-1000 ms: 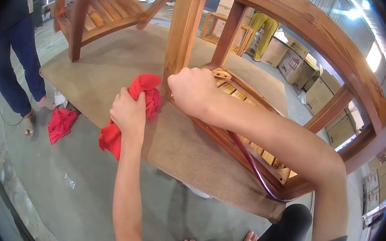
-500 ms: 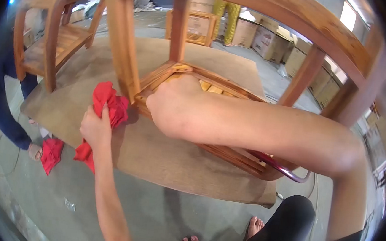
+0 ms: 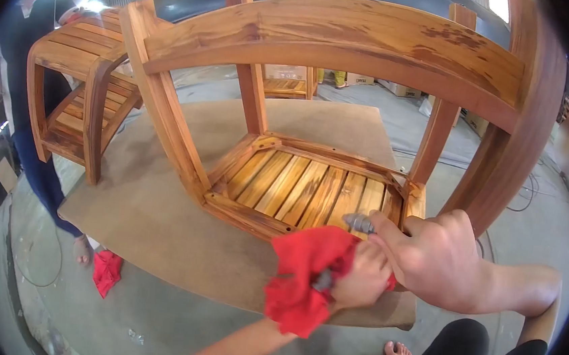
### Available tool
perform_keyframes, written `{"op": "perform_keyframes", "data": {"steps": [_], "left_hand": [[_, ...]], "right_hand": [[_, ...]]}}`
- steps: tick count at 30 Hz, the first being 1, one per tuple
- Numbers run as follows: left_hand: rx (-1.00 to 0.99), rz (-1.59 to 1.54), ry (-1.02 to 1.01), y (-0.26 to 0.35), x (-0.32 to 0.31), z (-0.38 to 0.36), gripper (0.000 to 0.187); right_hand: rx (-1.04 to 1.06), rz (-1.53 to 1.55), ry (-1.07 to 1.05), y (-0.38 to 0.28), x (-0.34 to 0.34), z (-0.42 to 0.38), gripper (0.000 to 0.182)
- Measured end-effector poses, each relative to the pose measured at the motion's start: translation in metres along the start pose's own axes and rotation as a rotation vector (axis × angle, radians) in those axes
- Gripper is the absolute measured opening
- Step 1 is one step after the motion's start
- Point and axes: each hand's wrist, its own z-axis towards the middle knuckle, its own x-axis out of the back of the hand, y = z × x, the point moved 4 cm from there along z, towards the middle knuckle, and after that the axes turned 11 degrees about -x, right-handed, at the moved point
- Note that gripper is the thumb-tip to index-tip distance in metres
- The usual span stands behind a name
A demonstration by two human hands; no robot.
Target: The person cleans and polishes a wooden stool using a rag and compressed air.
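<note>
left grip (image 3: 356, 282) closed tight on red rag (image 3: 303, 274), w/ a small grey bit showing in it. right grip (image 3: 436, 258) pinches grey nozzle (image 3: 360, 222), just above rag, at near edge of upturned wooden stool (image 3: 297, 185) on counter (image 3: 158, 234).

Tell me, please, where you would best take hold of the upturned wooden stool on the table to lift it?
Grip the near curved top rail of the wooden stool from above, one hand toward each end; it lies upside down, so the rail is bare, high and reachable, probably balanced.
</note>
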Motion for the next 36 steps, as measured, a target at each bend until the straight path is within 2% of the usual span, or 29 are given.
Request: {"op": "perform_keyframes", "data": {"steps": [2,3,5,6,7,8,9,10,12,16,20,22,23,24,26,29,31,33,36], "left_hand": [[-0.061,-0.033,0.067,0.006,0.002,0.003,0.038],[-0.077,-0.021,0.039,-0.004,0.007,-0.002,0.043],[-0.102,-0.019,-0.021,-0.032,0.032,-0.028,0.055],[-0.04,0.016,-0.037,-0.054,0.047,-0.044,0.059],[-0.021,0.133,0.034,-0.078,0.066,-0.066,0.054],[0.046,0.234,-0.014,-0.109,0.089,-0.088,0.042],[0.181,0.186,-0.181,-0.129,0.128,-0.081,0.027],[0.423,0.028,0.054,-0.146,0.154,-0.086,0.017],[0.197,0.488,-0.029,-0.163,0.171,-0.101,0.018],[0.347,0.482,-0.045,-0.139,0.143,-0.09,0.025],[0.289,0.485,-0.101,-0.098,0.084,-0.037,0.027],[0.315,0.488,-0.205,-0.081,0.048,-0.001,0.032],[0.287,0.494,-0.142,-0.078,0.029,0.013,0.035],[0.263,0.497,-0.08,-0.079,0.01,0.026,0.037],[0.314,0.512,-0.133,-0.083,-0.023,0.047,0.041],[0.257,0.583,-0.095,-0.076,-0.049,0.067,0.046],[0.224,0.578,-0.099,-0.078,-0.06,0.071,0.049],[0.231,0.569,-0.134,-0.08,-0.062,0.073,0.049],[0.216,0.571,-0.087,-0.076,-0.06,0.07,0.047]], "right_hand": [[0.043,-0.06,0.055,0.004,-0.007,0.002,0.038],[0.018,-0.129,0.101,0.002,-0.012,0.001,0.039],[0.068,-0.061,0.113,0.005,-0.015,0.0,0.039],[0.093,-0.026,0.115,0.006,-0.014,-0.002,0.04],[0.134,0.026,0.115,0.008,-0.013,-0.002,0.042],[0.15,0.029,0.119,0.008,-0.013,-0.002,0.043],[0.164,0.03,0.123,0.008,-0.012,-0.001,0.044],[0.175,0.025,0.132,0.01,-0.012,-0.001,0.044],[0.207,0.117,0.178,0.018,-0.01,-0.002,0.041],[0.222,0.134,0.279,0.05,-0.025,-0.011,0.035],[0.159,0.098,0.241,0.119,-0.062,-0.005,0.032],[0.091,0.034,0.21,0.149,-0.082,0.006,0.027],[0.053,0.001,0.202,0.159,-0.093,0.012,0.026],[-0.043,-0.066,0.104,0.171,-0.105,0.022,0.025],[-0.237,-0.194,-0.092,0.188,-0.131,0.037,0.024],[-0.338,-0.147,-0.133,0.194,-0.173,0.058,0.021],[-0.295,-0.042,-0.236,0.171,-0.176,0.085,0.019],[-0.262,0.272,-0.294,0.165,-0.219,0.109,0.028],[-0.3,0.556,-0.308,0.13,-0.241,0.136,0.025]]}}
